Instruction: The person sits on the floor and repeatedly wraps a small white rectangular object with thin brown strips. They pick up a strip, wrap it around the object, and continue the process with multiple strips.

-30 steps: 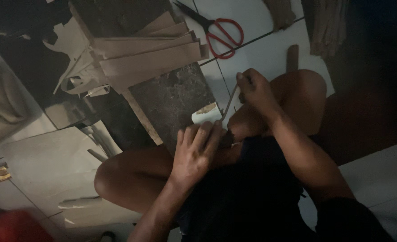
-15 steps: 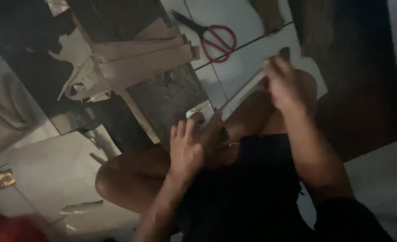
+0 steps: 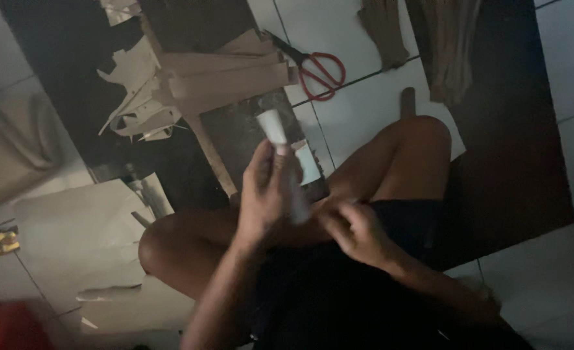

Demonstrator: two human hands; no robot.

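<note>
I sit cross-legged on a tiled floor in dim light. My left hand point(image 3: 267, 194) is raised over my lap and grips a pale tube-shaped object point(image 3: 280, 139), which stands upright with its top end above my fingers. My right hand point(image 3: 358, 230) rests lower, by my right thigh, with its fingers curled together and pointing at the tube's lower end. Blur hides whether it pinches anything.
Red-handled scissors point(image 3: 316, 71) lie on the white tiles ahead. A stack of brown paper strips point(image 3: 228, 81) and torn scraps point(image 3: 138, 107) sit on a dark board point(image 3: 241, 139). A large pale sheet point(image 3: 73, 233) lies at left, brown bundles point(image 3: 452, 45) at the top.
My left hand has risen from my knee and now holds the pale tube upright. My right hand came down from above my right knee to my lap.
</note>
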